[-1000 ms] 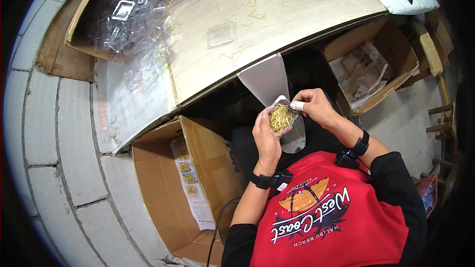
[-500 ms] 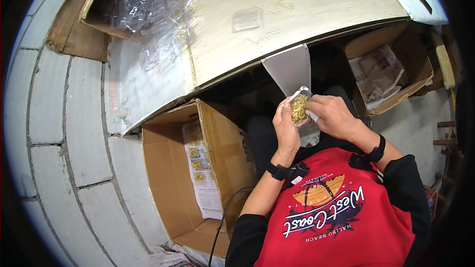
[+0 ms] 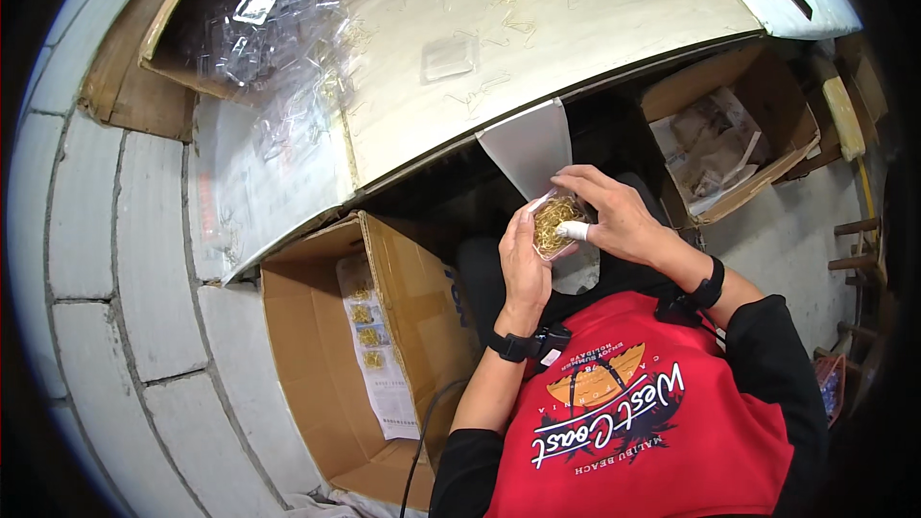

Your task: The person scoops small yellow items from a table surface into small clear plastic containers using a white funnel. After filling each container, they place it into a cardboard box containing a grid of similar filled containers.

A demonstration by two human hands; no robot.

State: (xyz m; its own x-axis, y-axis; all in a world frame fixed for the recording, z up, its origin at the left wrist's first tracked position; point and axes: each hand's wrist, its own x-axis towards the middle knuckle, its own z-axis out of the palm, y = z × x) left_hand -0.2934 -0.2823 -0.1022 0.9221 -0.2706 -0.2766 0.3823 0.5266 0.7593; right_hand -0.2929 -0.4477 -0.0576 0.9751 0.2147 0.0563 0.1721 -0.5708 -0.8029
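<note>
Over my lap, a small clear plastic box heaped with gold wire pieces sits in my left hand. The pieces look like paper clips, but are too small to be sure. My left fingers and thumb wrap its near-left side. My right hand grips the box from the right: its fingers reach the far rim, and its thumb, in a white wrap, presses on the gold pieces. On the table beyond lies a clear plastic tray or lid among scattered gold pieces.
Clear plastic cases pile up at the table's far left. Left of my legs stands a cardboard box with filled packs on newspaper inside. Another cardboard box holding paper is under the table at right. A white panel hangs below the table edge.
My right fingers have spread from a pinch at the box's right side to its far rim, with the wrapped thumb now on the gold pieces. The whole scene has shifted slightly left.
</note>
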